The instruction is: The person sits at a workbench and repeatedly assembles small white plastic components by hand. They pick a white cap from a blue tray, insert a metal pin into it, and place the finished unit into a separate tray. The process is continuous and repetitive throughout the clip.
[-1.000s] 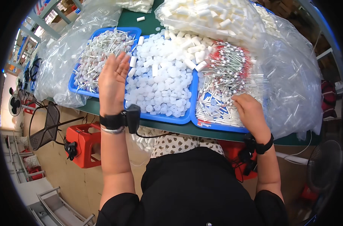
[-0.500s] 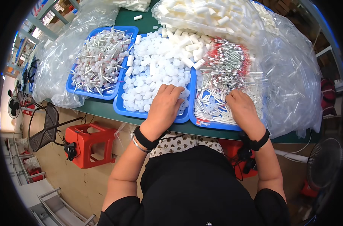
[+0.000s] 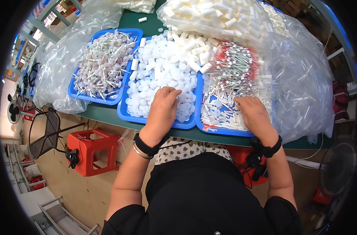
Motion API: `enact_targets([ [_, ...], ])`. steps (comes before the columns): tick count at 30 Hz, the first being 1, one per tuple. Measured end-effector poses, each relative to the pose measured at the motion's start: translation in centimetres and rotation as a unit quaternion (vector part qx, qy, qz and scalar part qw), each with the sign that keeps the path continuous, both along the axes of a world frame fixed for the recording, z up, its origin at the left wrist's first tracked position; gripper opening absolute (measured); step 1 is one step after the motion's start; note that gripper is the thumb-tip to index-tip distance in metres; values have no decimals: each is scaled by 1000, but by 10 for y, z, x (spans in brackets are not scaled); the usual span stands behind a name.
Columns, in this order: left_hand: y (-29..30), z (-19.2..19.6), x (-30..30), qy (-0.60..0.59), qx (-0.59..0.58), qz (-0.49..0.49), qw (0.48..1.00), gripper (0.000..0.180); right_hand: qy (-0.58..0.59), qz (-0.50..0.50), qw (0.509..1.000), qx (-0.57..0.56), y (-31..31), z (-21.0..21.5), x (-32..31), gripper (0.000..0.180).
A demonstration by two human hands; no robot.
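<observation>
My left hand (image 3: 162, 111) rests palm down in the middle blue tray (image 3: 125, 115), fingers curled onto the small white round caps (image 3: 162, 70); whether it grips one cannot be seen. My right hand (image 3: 253, 112) lies in the right blue tray (image 3: 221, 131), fingertips among thin white tubes with red ends (image 3: 235, 72). Its grasp is hidden too. The left blue tray (image 3: 93, 99) holds assembled white stick pieces (image 3: 102, 64). White cylinders (image 3: 194, 49) spill over the back of the middle tray.
Clear plastic bags of white parts (image 3: 209, 15) crowd the back and right of the green table (image 3: 104, 113). A red stool (image 3: 93, 150) and a black mesh chair (image 3: 45, 133) stand on the floor at left. A fan (image 3: 337, 168) is at the lower right.
My left hand came down from over the left tray into the middle tray of caps and settled there. My right hand shifted slightly within the right tray.
</observation>
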State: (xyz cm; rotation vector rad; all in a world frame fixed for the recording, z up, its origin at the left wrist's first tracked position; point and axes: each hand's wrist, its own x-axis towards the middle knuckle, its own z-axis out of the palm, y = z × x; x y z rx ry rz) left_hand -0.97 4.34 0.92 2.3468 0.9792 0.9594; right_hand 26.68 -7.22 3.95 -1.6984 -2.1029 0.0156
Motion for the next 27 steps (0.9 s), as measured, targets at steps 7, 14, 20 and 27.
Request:
enact_targets([
  [7, 1, 3, 3, 95, 38, 23, 995, 18, 247, -81, 965, -44, -2, 10, -11, 11],
  [14, -8, 18, 12, -205, -417, -9, 885, 20, 223, -54, 973, -2, -2, 24, -27, 10],
  [20, -33, 5, 24, -394, -669, -95, 623, 34, 77, 50, 993, 74, -1, 29, -44, 10],
  [27, -42, 0, 29, -402, -674, -99, 612, 32, 30, 44, 996, 73, -3, 29, -47, 11],
])
